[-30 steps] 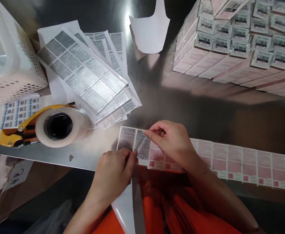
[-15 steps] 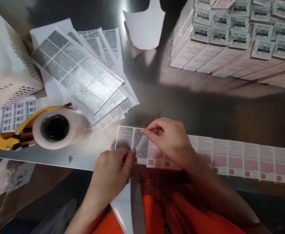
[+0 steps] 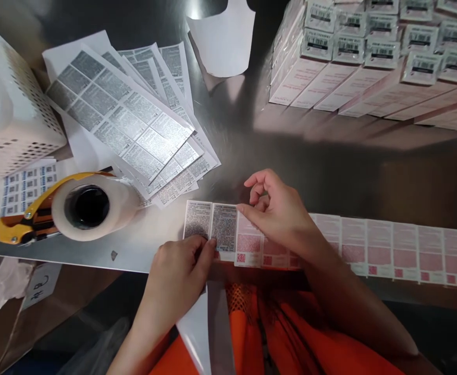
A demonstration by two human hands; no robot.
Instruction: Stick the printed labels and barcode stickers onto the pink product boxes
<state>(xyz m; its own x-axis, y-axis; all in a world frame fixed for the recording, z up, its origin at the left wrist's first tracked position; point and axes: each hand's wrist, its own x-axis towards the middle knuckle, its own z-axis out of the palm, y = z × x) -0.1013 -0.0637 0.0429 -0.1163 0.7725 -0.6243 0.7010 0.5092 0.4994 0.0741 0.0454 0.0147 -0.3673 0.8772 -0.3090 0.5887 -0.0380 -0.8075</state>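
Observation:
Small pink-and-white boxes (image 3: 247,245) lie side by side in a long row along the table's front edge. Two at the left end carry grey printed labels (image 3: 224,226). My left hand (image 3: 179,276) is closed at the lower edge of these labels, its thumb on the second one. From under it hangs a glossy white label sheet (image 3: 193,328), which it appears to grip; the fingers beneath are hidden. My right hand (image 3: 283,208) is open, thumb tip by the second label's upper right corner, index finger raised and apart from the thumb.
Printed label sheets (image 3: 122,114) are fanned out at the back left. A tape dispenser (image 3: 91,205) with a thick clear roll stands beside a white perforated basket (image 3: 21,114). Stacked boxes (image 3: 330,73) occupy the back right; a curved white paper (image 3: 224,41) lies at the back.
My right hand's index finger has lifted off the thumb, and the hand has shifted slightly right. The second label now lies flat on its box. My left hand has stayed in place.

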